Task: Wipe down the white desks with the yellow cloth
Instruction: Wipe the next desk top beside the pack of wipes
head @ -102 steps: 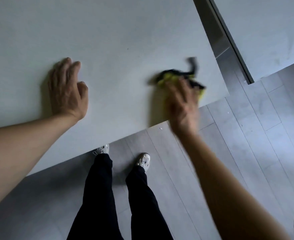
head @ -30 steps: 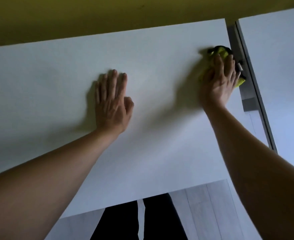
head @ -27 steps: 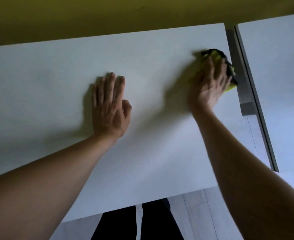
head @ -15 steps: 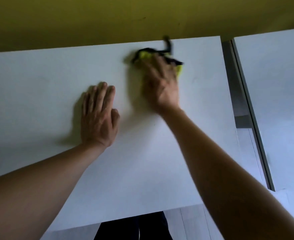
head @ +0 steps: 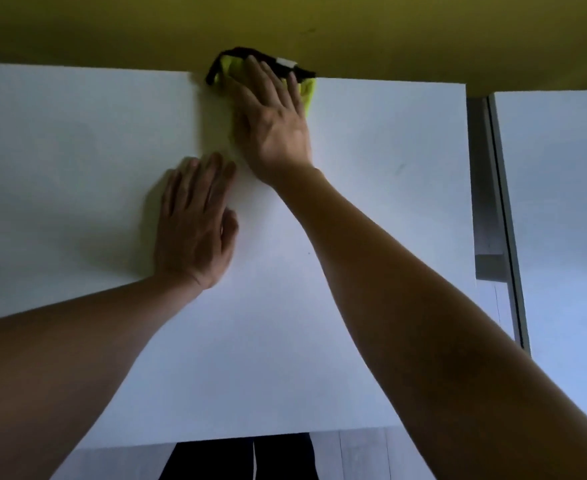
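I saw the right hand (head: pixel 273 123) lying flat with straight fingers on the yellow cloth (head: pixel 307 93), pressing it onto the far edge of the white desk (head: pixel 371 202). The left hand (head: pixel 195 226) rested flat and relaxed on the same desk, just nearer than the right one, holding nothing. Most of the cloth was hidden under the right fingers; only its black border and a yellow corner showed. A second desk (head: pixel 558 202) to the right was cut off by the frame.

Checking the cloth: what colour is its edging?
Black edging on the yellow cloth, with a small white tag; clearest in the head view.
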Available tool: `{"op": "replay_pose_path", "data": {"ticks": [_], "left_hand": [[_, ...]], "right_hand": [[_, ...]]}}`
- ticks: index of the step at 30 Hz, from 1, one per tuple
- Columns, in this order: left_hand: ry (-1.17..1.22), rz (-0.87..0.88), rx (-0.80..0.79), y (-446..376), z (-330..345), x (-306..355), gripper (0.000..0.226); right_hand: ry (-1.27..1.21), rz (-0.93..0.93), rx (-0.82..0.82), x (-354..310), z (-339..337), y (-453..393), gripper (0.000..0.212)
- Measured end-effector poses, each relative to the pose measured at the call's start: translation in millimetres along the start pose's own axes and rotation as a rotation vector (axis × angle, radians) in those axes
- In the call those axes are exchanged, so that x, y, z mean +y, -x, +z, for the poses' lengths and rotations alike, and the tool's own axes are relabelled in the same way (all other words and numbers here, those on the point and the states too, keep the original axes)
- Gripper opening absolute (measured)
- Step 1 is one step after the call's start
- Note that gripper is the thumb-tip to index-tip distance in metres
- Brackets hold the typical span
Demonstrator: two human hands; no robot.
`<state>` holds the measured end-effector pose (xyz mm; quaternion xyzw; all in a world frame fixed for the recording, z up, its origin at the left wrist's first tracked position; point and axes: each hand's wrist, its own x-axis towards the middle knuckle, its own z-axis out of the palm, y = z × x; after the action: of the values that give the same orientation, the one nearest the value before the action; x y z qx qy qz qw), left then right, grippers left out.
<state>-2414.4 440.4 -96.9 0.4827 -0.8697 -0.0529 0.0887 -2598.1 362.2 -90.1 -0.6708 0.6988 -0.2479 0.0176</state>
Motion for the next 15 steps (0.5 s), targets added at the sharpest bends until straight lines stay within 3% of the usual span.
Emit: {"op": "replay_pose_path", "data": {"ticks": [2, 4, 7, 10, 13, 15], "left_hand": [[0.002, 0.015, 0.001, 0, 0, 0, 0.065], [0.011, 0.026, 0.007, 0, 0, 0, 0.065], [0.035, 0.029, 0.012, -1, -1, 0, 0.065], [0.036, 0.011, 0.02, -1, -1, 1, 0.065], [0.034, 0.005, 0.02, 1, -1, 2, 0.065], [0.034, 0.004, 0.013, 1, 0, 2, 0.065]], "right_hand": [[0.02, -0.043, -0.087, 11, -4, 3, 0.052], [0.045, 0.026, -0.009, 50, -17, 10, 0.053], [0.146, 0.341, 0.217, 125, -50, 24, 0.054], [0.194, 0.616, 0.222, 175, -83, 41, 0.054], [0.196, 0.766, 0.195, 170, -81, 39, 0.056], [0.212, 0.715, 0.259, 134, -62, 33, 0.053]]}}
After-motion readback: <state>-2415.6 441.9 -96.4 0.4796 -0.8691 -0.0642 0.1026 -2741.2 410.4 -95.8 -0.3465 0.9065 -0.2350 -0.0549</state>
